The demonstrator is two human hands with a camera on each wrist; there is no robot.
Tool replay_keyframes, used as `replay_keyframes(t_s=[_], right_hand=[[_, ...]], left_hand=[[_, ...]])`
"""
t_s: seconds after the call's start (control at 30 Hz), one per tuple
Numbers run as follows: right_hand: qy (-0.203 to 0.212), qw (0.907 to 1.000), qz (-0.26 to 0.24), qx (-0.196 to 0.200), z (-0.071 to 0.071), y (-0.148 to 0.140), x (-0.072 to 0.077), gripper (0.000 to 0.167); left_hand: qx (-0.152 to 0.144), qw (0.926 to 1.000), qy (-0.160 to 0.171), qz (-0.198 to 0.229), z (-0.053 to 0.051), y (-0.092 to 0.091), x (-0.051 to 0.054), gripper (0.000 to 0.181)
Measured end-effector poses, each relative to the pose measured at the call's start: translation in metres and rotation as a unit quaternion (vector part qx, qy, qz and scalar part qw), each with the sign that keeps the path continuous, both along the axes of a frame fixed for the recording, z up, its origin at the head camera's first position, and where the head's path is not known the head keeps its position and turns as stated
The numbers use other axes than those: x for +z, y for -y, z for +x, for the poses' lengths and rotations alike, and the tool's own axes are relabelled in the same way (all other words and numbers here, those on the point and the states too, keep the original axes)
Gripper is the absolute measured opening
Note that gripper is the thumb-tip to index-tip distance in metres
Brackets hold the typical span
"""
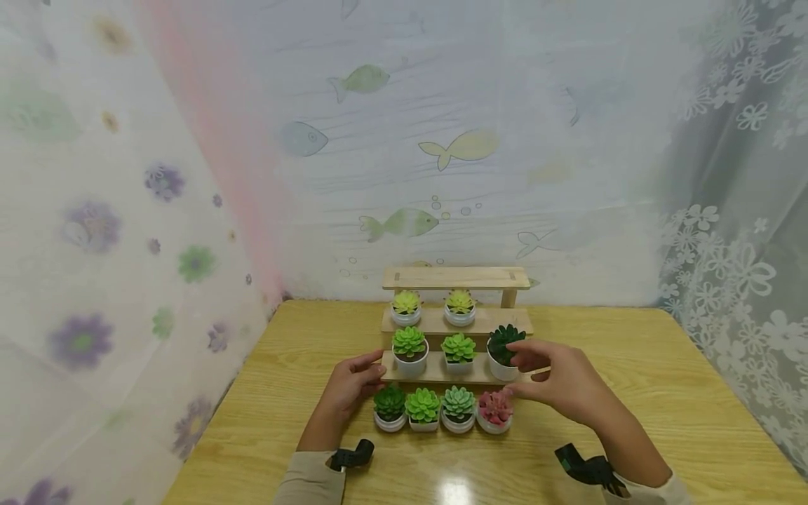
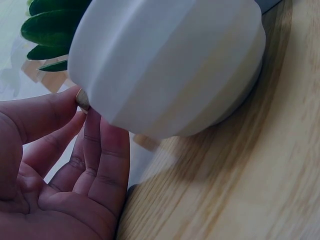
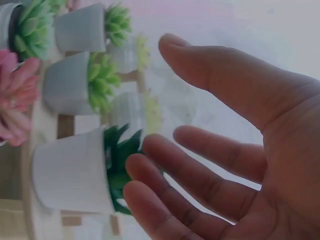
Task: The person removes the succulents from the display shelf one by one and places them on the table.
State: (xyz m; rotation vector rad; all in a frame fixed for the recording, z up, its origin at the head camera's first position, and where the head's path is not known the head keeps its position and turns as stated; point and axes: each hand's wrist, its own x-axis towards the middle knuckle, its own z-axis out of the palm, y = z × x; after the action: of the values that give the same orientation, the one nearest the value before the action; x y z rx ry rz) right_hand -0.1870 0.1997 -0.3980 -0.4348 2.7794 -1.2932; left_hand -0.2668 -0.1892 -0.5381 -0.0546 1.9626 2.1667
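A tiered wooden plant stand (image 1: 454, 278) carries potted succulents. My left hand (image 1: 350, 386) pinches the left end of its lowest shelf between thumb and fingers. Close by is a dark green succulent in a ribbed white pot (image 2: 167, 65), standing on the table. My right hand (image 1: 564, 379) has its fingers spread and relaxed beside a dark green succulent (image 1: 503, 344) at the lowest shelf's right end. That plant's smooth white pot (image 3: 72, 172) appears upright on the shelf in the right wrist view, with the fingertips near its leaves and nothing gripped.
Two yellow-green succulents (image 1: 459, 303) sit on the middle shelf. A larger bright green one (image 1: 409, 341) and a smaller one (image 1: 458, 348) share the lowest shelf. Before the stand, several pots line the wooden table (image 1: 631, 365), ending with a pink succulent (image 1: 495, 407). Patterned curtains (image 1: 404, 161) hang behind.
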Motion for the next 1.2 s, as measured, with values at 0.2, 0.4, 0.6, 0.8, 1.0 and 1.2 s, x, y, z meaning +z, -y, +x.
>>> replay_keyframes(t_s=[0.2, 0.4, 0.6, 0.8, 1.0, 1.2], right_hand=[[-0.06, 0.9979, 0.022, -0.014, -0.008, 0.005, 0.014, 0.065], [-0.095, 0.9944, 0.035, -0.03, -0.018, 0.009, 0.026, 0.074], [-0.095, 0.9939, 0.035, -0.043, -0.038, 0.015, 0.029, 0.075], [-0.085, 0.9941, 0.042, -0.051, -0.058, 0.027, 0.025, 0.076], [-0.068, 0.9946, 0.054, -0.056, -0.071, 0.037, 0.023, 0.08], [-0.056, 0.9944, 0.073, -0.053, -0.085, 0.045, 0.02, 0.086]], left_hand=[[-0.002, 1.0, 0.002, 0.003, 0.002, 0.0, 0.001, 0.051], [-0.006, 1.0, 0.001, 0.001, 0.004, 0.0, 0.001, 0.052], [0.003, 1.0, 0.001, -0.006, 0.004, -0.001, 0.003, 0.05], [0.002, 1.0, -0.001, -0.007, 0.004, -0.001, 0.004, 0.05], [0.001, 1.0, 0.004, -0.006, 0.004, -0.001, 0.003, 0.051], [0.003, 1.0, 0.001, -0.009, 0.004, -0.001, 0.003, 0.05]])
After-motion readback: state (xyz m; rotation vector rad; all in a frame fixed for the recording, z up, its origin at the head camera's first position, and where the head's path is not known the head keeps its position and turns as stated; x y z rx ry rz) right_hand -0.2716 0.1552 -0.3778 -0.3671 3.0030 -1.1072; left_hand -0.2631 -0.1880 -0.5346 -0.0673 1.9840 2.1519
